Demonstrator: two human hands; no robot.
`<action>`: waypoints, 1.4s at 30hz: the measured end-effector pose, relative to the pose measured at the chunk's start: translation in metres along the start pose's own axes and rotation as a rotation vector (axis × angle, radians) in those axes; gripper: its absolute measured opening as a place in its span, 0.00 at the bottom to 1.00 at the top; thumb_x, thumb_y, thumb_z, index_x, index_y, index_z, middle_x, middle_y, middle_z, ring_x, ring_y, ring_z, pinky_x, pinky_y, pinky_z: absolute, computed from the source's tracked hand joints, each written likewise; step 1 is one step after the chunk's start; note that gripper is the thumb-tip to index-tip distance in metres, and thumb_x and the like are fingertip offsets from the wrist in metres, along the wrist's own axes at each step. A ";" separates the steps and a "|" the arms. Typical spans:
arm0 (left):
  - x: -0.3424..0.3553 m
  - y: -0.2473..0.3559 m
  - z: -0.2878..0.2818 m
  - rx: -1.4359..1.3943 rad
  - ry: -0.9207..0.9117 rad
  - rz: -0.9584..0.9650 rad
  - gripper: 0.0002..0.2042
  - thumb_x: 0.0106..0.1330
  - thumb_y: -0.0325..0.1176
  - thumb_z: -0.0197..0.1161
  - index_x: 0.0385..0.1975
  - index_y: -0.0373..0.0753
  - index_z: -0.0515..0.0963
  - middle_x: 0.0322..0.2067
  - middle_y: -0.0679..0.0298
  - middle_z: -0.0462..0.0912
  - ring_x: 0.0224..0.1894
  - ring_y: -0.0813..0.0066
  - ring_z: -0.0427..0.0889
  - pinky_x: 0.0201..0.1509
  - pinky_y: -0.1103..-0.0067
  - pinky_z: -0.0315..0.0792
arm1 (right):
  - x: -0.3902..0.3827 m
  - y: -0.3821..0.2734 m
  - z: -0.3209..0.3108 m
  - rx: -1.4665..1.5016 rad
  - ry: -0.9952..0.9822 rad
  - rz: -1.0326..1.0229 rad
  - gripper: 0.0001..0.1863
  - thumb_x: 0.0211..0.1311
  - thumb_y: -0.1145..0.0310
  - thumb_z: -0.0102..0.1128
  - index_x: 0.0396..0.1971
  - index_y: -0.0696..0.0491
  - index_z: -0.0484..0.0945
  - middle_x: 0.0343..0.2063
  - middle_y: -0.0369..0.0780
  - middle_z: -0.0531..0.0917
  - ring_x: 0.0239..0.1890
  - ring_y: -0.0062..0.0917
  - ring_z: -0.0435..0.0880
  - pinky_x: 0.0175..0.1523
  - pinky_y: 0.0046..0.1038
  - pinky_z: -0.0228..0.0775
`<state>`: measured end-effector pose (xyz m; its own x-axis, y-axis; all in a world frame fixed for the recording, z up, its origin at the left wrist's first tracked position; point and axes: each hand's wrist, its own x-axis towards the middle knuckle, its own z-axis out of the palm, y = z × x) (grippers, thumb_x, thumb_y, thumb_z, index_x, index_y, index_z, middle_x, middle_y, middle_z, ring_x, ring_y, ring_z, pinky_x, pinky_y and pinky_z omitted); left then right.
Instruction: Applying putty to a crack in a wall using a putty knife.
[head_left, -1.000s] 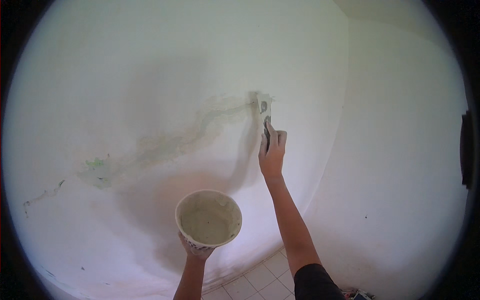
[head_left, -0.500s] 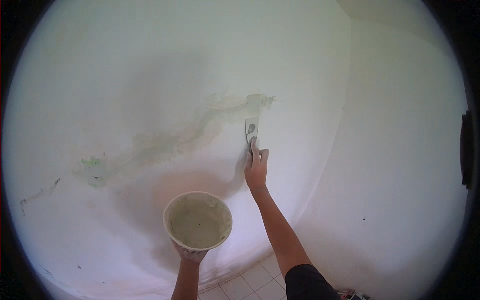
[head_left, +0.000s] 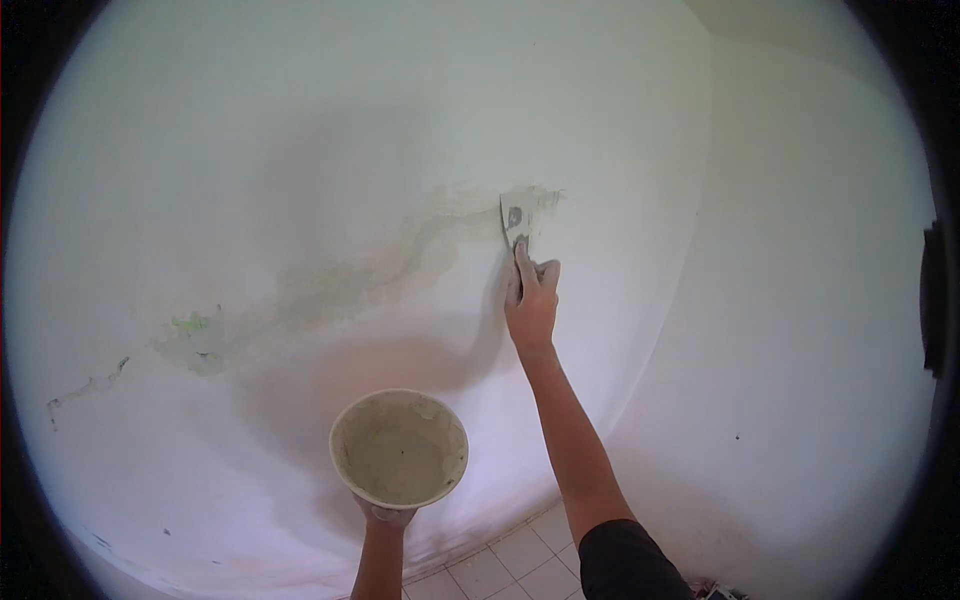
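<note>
In the head view, your right hand (head_left: 534, 308) is closed around the handle of a putty knife (head_left: 514, 218), one finger stretched along it toward the blade. The blade points upward at the right-hand end of a grey-green filler strip (head_left: 350, 288); whether its whole edge touches the wall (head_left: 250, 60) you cannot tell from here. Your left hand (head_left: 387, 513) is cupped under a pale bucket (head_left: 400, 408) and supports it, its fingers mostly hidden by the bucket. The bucket's mouth tilts toward you, showing greyish filler inside, and it stands below the strip, between you and the wall's lower part, so that part is covered.

The strip slopes from the wall's left side up toward its right edge, where it meets the side wall (head_left: 800, 300). Near the strip's lower left end you have a bright green patch (head_left: 193, 323), and farther toward the wall's left edge a thin dark crack (head_left: 90, 388). Your knife and fingers block a little of the wall at the strip's right end, and a shadow (head_left: 475, 365) falls beside them. The side wall bears a small dark spot (head_left: 738, 437). Your dark sleeve (head_left: 630, 565) hides part of the tiled floor (head_left: 485, 575); just right of it lies some clutter (head_left: 715, 590), too small to make out.
</note>
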<state>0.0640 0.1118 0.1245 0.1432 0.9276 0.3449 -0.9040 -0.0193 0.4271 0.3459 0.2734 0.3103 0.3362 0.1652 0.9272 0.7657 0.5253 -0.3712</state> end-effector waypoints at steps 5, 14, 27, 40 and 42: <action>-0.004 0.004 0.007 -0.077 0.068 -0.033 0.35 0.71 0.65 0.45 0.72 0.50 0.61 0.69 0.60 0.65 0.69 0.53 0.66 0.69 0.49 0.67 | -0.038 0.000 -0.016 -0.043 -0.102 0.023 0.26 0.63 0.77 0.64 0.62 0.46 0.79 0.34 0.43 0.68 0.29 0.33 0.75 0.33 0.34 0.74; -0.012 0.005 0.014 -0.060 0.134 0.048 0.35 0.71 0.65 0.46 0.72 0.50 0.62 0.69 0.60 0.65 0.69 0.53 0.66 0.68 0.49 0.68 | 0.037 -0.023 -0.063 0.017 -0.107 -0.034 0.21 0.64 0.76 0.63 0.58 0.48 0.81 0.32 0.43 0.70 0.25 0.37 0.78 0.29 0.38 0.74; -0.029 0.005 0.011 0.137 0.138 0.093 0.38 0.69 0.67 0.47 0.72 0.50 0.61 0.70 0.60 0.64 0.69 0.54 0.66 0.68 0.51 0.69 | -0.043 -0.010 -0.029 0.005 -0.276 0.074 0.25 0.64 0.79 0.61 0.62 0.47 0.79 0.34 0.43 0.67 0.27 0.31 0.76 0.32 0.32 0.75; -0.044 0.005 0.046 0.433 -0.057 0.163 0.46 0.63 0.71 0.55 0.76 0.52 0.49 0.72 0.51 0.57 0.70 0.37 0.61 0.54 0.35 0.75 | -0.032 -0.012 0.050 0.067 -0.085 0.152 0.26 0.70 0.75 0.57 0.68 0.54 0.70 0.38 0.46 0.67 0.35 0.39 0.80 0.40 0.37 0.77; -0.050 0.009 0.008 0.195 0.028 0.110 0.47 0.62 0.70 0.56 0.76 0.52 0.49 0.72 0.52 0.57 0.71 0.37 0.61 0.55 0.35 0.75 | -0.051 -0.017 0.038 0.110 -0.111 0.184 0.26 0.70 0.75 0.57 0.68 0.53 0.70 0.38 0.46 0.67 0.35 0.39 0.79 0.40 0.37 0.77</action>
<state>0.0521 0.0628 0.1176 0.0345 0.9261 0.3758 -0.8182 -0.1897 0.5427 0.2950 0.2878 0.2713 0.3978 0.3543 0.8463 0.6307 0.5643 -0.5327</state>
